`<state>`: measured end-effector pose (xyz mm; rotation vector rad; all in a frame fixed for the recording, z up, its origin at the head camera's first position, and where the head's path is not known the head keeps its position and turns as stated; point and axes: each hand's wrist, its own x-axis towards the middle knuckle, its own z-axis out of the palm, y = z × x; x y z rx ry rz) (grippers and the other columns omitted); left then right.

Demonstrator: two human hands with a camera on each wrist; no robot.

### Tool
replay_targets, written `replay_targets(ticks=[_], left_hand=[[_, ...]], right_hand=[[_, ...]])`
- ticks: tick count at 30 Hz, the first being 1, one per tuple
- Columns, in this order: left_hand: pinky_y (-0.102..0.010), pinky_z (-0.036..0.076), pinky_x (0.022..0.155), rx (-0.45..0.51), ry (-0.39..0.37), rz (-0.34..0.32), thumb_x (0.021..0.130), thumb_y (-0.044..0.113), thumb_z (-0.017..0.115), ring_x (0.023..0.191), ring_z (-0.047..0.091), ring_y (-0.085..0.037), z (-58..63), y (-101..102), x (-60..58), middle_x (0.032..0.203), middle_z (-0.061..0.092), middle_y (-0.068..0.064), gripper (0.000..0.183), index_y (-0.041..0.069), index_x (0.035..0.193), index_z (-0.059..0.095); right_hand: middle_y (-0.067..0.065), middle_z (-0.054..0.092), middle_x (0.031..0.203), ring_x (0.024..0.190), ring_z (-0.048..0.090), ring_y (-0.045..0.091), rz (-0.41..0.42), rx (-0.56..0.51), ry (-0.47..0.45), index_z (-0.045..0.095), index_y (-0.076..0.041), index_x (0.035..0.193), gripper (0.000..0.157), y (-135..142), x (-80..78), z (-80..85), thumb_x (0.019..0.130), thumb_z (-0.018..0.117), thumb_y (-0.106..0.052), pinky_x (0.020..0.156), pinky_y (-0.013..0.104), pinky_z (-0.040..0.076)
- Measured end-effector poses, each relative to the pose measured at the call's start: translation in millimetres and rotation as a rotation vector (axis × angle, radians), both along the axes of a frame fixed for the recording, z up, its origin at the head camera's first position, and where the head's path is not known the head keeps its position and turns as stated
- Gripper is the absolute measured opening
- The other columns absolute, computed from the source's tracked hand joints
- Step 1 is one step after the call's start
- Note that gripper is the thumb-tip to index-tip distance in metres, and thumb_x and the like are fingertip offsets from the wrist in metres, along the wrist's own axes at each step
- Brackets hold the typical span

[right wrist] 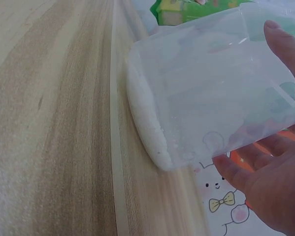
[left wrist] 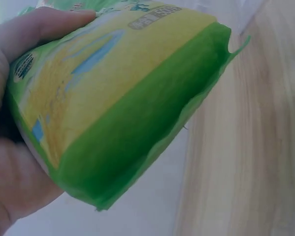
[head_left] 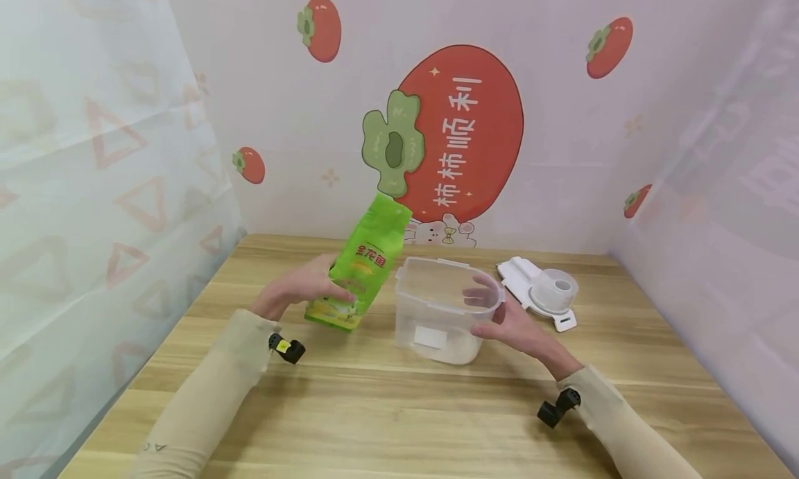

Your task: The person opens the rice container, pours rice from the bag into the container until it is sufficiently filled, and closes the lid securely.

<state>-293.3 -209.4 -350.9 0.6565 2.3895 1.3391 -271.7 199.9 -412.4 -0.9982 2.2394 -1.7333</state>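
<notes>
My left hand [head_left: 318, 279] grips a bright green bag [head_left: 368, 260] with a yellow lower part, near its bottom. The bag tilts with its top leaning right, and the left wrist view shows its green base [left wrist: 152, 113]. To the right of it, a clear plastic container [head_left: 431, 312] stands with its top uncovered. A layer of white, grainy stuff [right wrist: 147, 113] covers its bottom. My right hand [head_left: 514, 326] holds the container's rounded right end, thumb on the near side and fingers on the far side.
Behind my right hand lies a white lid [head_left: 521, 276] with a clear round cup [head_left: 554, 290] on it. The wooden table [head_left: 399, 410] meets a printed cloth backdrop [head_left: 281, 202] at the back. More cloth hangs at both sides.
</notes>
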Motion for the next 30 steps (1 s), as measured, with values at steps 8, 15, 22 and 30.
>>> replay_targets(ticks=[8, 15, 22, 30], left_hand=[[-0.039, 0.057, 0.081, -0.141, 0.054, -0.054, 0.078, 0.015, 0.079, 0.092, 0.069, -0.022, 32.4, 7, 4.1, 0.107, 0.070, -0.008, 0.051, 0.012, 0.122, 0.056], [-0.038, 0.057, 0.078, -0.237, 0.111, -0.164, 0.079, 0.015, 0.076, 0.090, 0.069, -0.023, 64.4, 12, 2.6, 0.105, 0.069, -0.010, 0.046, 0.009, 0.120, 0.056], [-0.037, 0.056, 0.079, -0.359, 0.214, -0.232, 0.077, 0.012, 0.074, 0.091, 0.066, -0.022, 93.5, 28, 4.8, 0.106, 0.069, -0.007, 0.048, 0.011, 0.122, 0.056], [-0.036, 0.058, 0.080, -0.489, 0.161, -0.312, 0.075, 0.008, 0.074, 0.093, 0.068, -0.021, 118.1, 46, 6.2, 0.109, 0.069, -0.007, 0.052, 0.012, 0.124, 0.055]], right_hand=[[0.036, 0.041, 0.143, 0.130, 0.042, 0.054, 0.002, -0.006, 0.011, 0.021, -0.007, 0.152, 0.087, -1, 0.7, 0.9, 0.083, 0.074, -0.001, 0.098, 0.024, 0.051], [0.034, 0.044, 0.142, 0.129, 0.045, 0.050, -0.006, -0.001, 0.014, 0.019, -0.001, 0.151, 0.088, 0, 1.2, 0.8, 0.082, 0.073, 0.000, 0.096, 0.026, 0.052], [0.032, 0.045, 0.142, 0.129, 0.045, 0.050, 0.000, -0.010, 0.015, 0.022, -0.006, 0.152, 0.087, 0, 3.1, 2.4, 0.082, 0.073, 0.001, 0.097, 0.028, 0.052], [0.035, 0.042, 0.142, 0.130, 0.043, 0.052, 0.013, -0.008, 0.013, 0.019, -0.001, 0.151, 0.088, 1, 2.2, 1.8, 0.082, 0.073, 0.002, 0.099, 0.031, 0.052]])
